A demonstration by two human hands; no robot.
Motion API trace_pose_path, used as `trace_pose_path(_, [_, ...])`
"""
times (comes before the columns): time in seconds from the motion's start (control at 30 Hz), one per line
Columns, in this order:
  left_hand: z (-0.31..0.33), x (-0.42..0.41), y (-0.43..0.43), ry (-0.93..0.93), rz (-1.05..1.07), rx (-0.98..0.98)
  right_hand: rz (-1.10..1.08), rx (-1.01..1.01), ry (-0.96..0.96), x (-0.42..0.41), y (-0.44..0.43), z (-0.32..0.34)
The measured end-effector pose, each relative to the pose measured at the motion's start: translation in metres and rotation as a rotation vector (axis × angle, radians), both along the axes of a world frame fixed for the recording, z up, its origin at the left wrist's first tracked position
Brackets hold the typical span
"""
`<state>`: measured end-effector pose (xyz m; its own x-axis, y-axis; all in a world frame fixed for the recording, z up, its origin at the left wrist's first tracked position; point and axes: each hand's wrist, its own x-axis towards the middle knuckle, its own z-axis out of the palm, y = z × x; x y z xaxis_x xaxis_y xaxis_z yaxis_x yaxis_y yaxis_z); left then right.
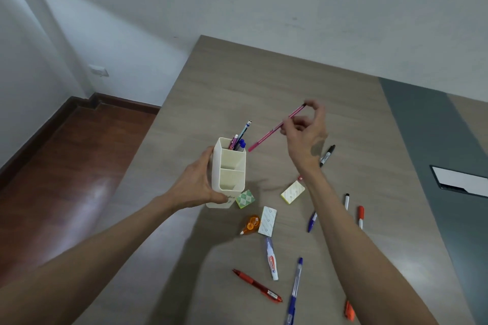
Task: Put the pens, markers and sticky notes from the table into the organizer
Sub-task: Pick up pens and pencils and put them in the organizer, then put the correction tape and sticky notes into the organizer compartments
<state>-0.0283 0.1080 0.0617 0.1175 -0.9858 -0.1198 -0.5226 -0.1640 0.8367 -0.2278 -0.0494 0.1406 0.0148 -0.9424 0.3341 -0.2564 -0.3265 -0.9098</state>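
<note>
Wood-grain surface, grey strip at right; white walls, red-brown floor; left hand grip clamped on organizer; right hand grip pinching pink pen.

matt wood-grain table, glossy plastic organizer

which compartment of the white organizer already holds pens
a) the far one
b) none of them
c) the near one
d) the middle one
a, the pens stand in the far compartment of the white organizer, while the middle and near compartments show only bare walls; the left hand steadies it and the right hand holds a pink pen just beside that far opening.
</note>
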Motion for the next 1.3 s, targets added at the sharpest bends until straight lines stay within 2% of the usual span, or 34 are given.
trace_pose_path(0.1, [0.005, -0.004, -0.001, 0.005, -0.002, -0.014, 0.077, -0.112, -0.026, 0.014, 0.012, 0.028])
trace_pose_path(0.27, [0.011, -0.006, 0.002, 0.022, -0.011, -0.030, 0.143, -0.239, 0.090, 0.035, 0.027, 0.024])
trace_pose_path(0.57, [0.012, -0.013, 0.004, 0.016, 0.003, -0.021, 0.244, -0.434, 0.603, 0.049, 0.031, -0.006])
trace_pose_path(0.7, [0.011, -0.014, 0.005, 0.020, 0.010, -0.007, 0.178, -0.484, 0.581, 0.036, 0.027, -0.005])
trace_pose_path(0.77, [0.011, -0.013, 0.006, 0.017, 0.008, -0.003, 0.142, -0.442, 0.565, 0.016, 0.027, -0.010])
trace_pose_path(0.83, [0.011, -0.011, 0.008, 0.014, 0.014, 0.001, 0.149, -0.301, 0.628, -0.009, 0.032, -0.029])
trace_pose_path(0.97, [0.010, -0.010, 0.011, 0.015, 0.026, 0.010, 0.380, 0.168, 1.036, -0.059, 0.066, -0.098])
trace_pose_path(1.03, [0.008, -0.010, 0.013, 0.013, 0.028, 0.013, 0.522, 0.283, 1.112, -0.073, 0.089, -0.127])
trace_pose_path(1.1, [0.005, -0.010, 0.017, 0.018, 0.028, 0.022, 0.585, 0.265, 1.132, -0.073, 0.105, -0.144])
trace_pose_path(1.3, [0.001, -0.009, 0.029, 0.033, 0.033, 0.030, 0.668, 0.020, 1.339, -0.055, 0.112, -0.161])
